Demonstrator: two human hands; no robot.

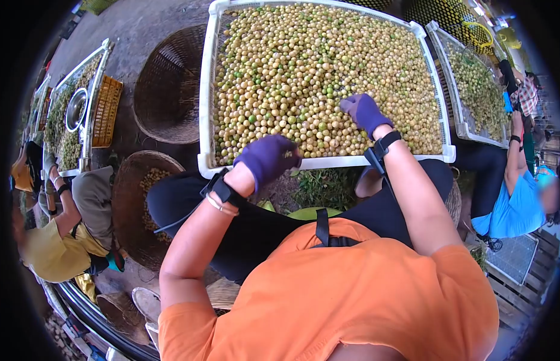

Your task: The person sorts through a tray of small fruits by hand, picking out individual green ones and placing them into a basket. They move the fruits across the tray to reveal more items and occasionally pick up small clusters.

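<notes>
A large white-rimmed tray (328, 162) in front of me is filled with small round fruits (304, 78), mostly pale yellow-tan with some green ones among them. My right hand (365, 114), in a purple glove, rests on the fruits near the front of the tray, right of its middle. Its fingers reach forward and left, the tips against the fruits. Over the front rim, toward the left corner, is my left hand (268, 159), also gloved in purple. Its fingers are curled inward; whatever may be between them is hidden. Both wrists wear black bands.
Left of the tray stands a deep wicker basket (148, 90); a second basket (126, 207) nearer me holds some fruits. Leafy scraps (328, 189) lie beneath the tray. People with other trays, (103, 48) on the left and one tray (502, 143) on the right, sit nearby.
</notes>
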